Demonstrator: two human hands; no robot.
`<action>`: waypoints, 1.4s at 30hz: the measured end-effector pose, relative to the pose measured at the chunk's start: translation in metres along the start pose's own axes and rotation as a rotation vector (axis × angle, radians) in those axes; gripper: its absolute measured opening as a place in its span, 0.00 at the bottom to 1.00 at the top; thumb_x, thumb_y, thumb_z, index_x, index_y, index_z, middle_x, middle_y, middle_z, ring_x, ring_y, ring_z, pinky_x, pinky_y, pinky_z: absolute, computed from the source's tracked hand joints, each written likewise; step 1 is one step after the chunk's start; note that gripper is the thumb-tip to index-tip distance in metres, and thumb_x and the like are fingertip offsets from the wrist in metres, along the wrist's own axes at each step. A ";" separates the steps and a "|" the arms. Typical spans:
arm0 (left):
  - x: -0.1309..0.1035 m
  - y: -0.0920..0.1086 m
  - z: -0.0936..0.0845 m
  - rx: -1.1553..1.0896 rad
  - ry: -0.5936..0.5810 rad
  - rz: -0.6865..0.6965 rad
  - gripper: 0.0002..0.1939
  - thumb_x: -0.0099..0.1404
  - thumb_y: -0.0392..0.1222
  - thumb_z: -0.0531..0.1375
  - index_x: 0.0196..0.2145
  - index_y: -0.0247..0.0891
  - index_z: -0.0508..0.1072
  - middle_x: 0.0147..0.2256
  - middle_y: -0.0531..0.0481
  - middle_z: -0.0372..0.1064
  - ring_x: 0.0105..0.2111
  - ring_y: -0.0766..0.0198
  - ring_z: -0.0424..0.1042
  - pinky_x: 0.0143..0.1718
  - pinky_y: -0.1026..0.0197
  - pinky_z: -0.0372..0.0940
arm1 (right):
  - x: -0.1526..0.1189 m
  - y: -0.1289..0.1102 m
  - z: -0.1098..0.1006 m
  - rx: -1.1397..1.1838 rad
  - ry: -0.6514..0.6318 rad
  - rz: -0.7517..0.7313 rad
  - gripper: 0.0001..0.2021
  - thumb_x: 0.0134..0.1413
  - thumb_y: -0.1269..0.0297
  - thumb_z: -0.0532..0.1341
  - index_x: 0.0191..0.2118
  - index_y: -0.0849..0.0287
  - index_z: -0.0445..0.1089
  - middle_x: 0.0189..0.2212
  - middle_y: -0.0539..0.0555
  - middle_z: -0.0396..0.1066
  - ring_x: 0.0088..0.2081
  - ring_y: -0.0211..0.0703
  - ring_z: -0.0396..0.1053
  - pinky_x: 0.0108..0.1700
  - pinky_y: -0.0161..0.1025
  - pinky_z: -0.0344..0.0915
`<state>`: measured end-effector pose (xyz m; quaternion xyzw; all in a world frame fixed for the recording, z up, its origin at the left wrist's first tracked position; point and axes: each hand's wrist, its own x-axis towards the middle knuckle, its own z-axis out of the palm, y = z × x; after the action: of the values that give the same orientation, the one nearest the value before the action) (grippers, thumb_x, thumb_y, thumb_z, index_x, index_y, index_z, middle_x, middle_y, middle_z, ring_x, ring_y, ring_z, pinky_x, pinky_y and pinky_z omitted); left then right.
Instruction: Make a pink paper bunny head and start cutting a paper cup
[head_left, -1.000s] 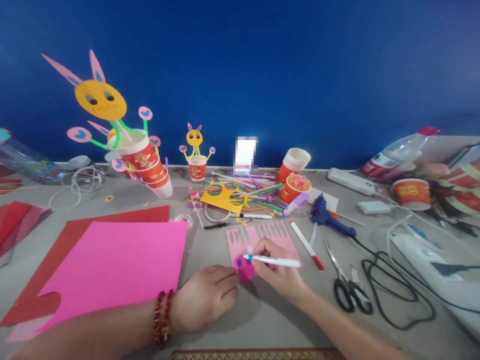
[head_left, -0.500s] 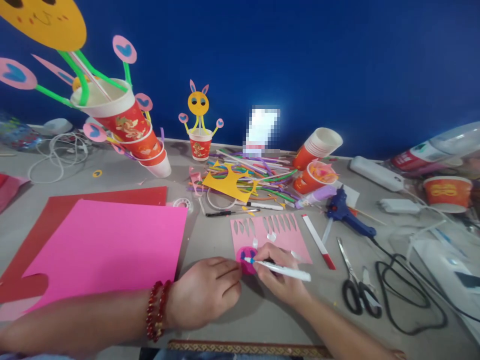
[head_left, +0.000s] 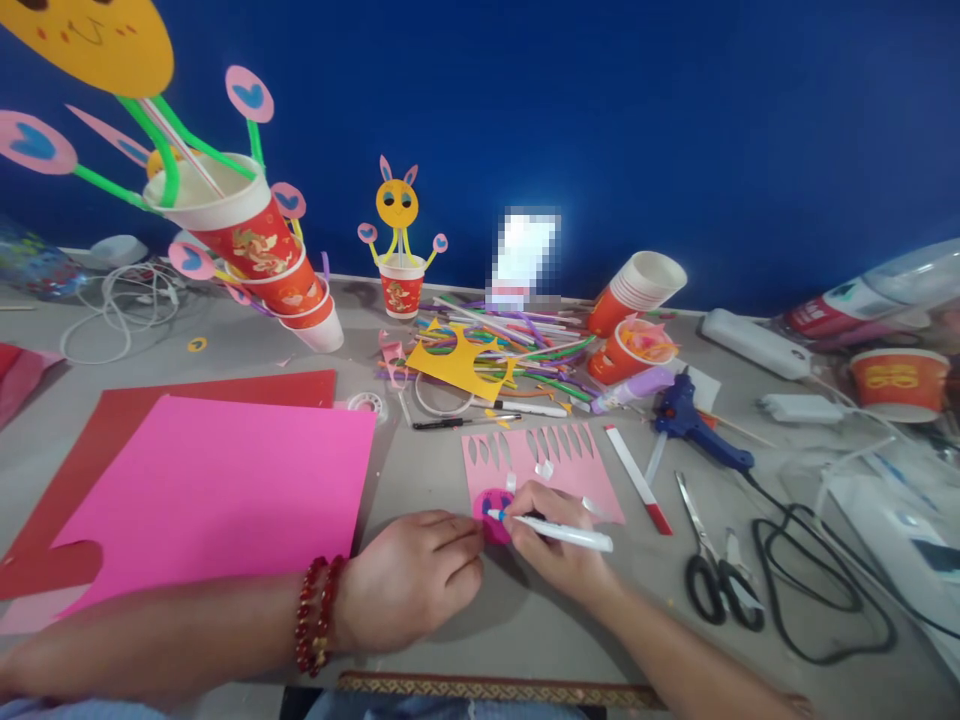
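Behind the grey table (head_left: 420, 465), a dark blue wall (head_left: 450, 100) is rising. On the left side, a bright pink sheet (head_left: 225, 480) is lying over a red sheet (head_left: 97, 450) and is covering most of it. Farther back, a tall stack of red cups (head_left: 247, 240) is leaning. Near the middle, a heap of coloured stems (head_left: 536, 330) is spreading, and a yellow cut-out sheet (head_left: 454, 368) is lying at its front. Closer to the person, a pale pink sheet (head_left: 577, 475) is showing a row of leaf-shaped holes. The left hand (head_left: 412, 580) is resting half curled, its fingertips being at the left edge of a magenta disc (head_left: 491, 535); I cannot tell if they are pinching it. The right hand (head_left: 559, 545) is gripping a white marker (head_left: 570, 533) between thumb and fingers. To its right, a blue glue gun (head_left: 686, 420) and black-handled scissors (head_left: 709, 553) are lying. The marker is slanting, and its tip is pointing onto the disc. Between the two hands, at the lower left edge of the pale pink sheet, this small disc is bearing dark blue marks (head_left: 487, 506).
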<state>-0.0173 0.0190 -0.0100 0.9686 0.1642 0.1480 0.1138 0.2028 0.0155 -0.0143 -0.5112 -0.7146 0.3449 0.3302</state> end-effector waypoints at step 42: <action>0.004 -0.007 -0.007 -0.343 0.172 -0.149 0.04 0.68 0.37 0.53 0.38 0.36 0.67 0.38 0.45 0.72 0.43 0.57 0.70 0.45 0.55 0.65 | -0.026 -0.039 -0.003 0.241 0.086 -0.199 0.07 0.51 0.74 0.59 0.29 0.54 0.63 0.18 0.46 0.67 0.20 0.37 0.66 0.25 0.35 0.62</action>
<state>-0.0181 0.0276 -0.0042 0.9039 0.2171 0.2472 0.2733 0.1924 -0.0178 0.0163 -0.4088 -0.7004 0.3715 0.4520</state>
